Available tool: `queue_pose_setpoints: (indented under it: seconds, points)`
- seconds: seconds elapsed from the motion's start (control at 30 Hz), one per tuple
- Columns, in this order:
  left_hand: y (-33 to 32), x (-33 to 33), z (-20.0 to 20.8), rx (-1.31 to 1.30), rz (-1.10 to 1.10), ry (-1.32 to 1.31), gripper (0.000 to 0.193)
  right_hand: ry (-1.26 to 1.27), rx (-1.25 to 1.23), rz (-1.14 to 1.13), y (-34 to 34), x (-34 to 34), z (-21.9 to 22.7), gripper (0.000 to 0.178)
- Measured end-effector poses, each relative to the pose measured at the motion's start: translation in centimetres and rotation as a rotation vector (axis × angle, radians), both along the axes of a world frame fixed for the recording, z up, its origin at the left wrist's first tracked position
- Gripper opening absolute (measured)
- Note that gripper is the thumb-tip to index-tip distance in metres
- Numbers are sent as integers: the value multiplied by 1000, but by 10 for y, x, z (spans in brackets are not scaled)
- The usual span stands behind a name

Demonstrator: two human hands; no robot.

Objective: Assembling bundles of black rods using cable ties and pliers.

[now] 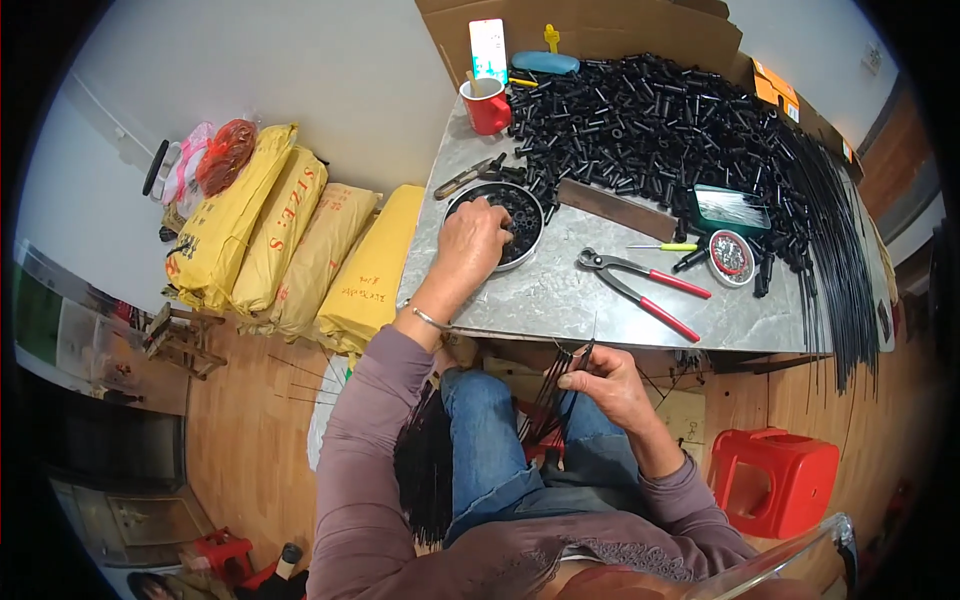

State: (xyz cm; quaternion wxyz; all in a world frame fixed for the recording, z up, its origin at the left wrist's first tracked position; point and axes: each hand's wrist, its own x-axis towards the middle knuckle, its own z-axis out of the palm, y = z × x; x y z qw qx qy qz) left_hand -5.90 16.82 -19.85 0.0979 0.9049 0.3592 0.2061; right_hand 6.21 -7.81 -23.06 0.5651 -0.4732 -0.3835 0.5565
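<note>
My left hand (472,240) reaches into a round bowl (538,228) of small black parts (520,212). Its fingers curl down among the parts, and the fingertips are hidden, so whatever they pinch does not show. Below the table's front edge, my right hand (612,388) is closed round several thin black rods (545,400), thumb pressed against them. Their upper ends point toward the tabletop, while the lower ends hang over my lap. A large heap of short black tubular pieces (640,120) covers the back of the table (530,305).
Red-handled pincers (650,285), a flat metal bar (615,208), a green tray of thin pins (730,208) and a small bowl (731,258) lie nearby. A red mug (487,108) stands behind. Long black rods (835,240) overhang the right edge. Yellow sacks (240,220) stand left; a red stool (775,480) right.
</note>
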Motion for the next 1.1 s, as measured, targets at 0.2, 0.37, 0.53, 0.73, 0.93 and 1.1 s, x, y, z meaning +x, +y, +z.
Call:
queue_pose_setpoints:
  seconds: [0.2,0.37,0.53,0.73,0.93,1.1]
  points:
    - [-7,4,-1,332,-49,164,16,38,46,-13,5,-4,6,8]
    - [-4,-6,6,123,-21,-154,13,72,46,-34,1,-9,6,9]
    - [-36,-15,36,-772,-122,-621,16,50,-14,3,8,-6,5,12]
    - [-115,-41,39,-1521,-259,-701,25,154,24,87,9,-11,14,12]
    - [-141,-63,37,-1652,-253,-828,32,160,59,171,0,-21,19,11]
    - [-151,-69,37,-1679,-226,-848,34,157,67,211,-6,-24,20,12]
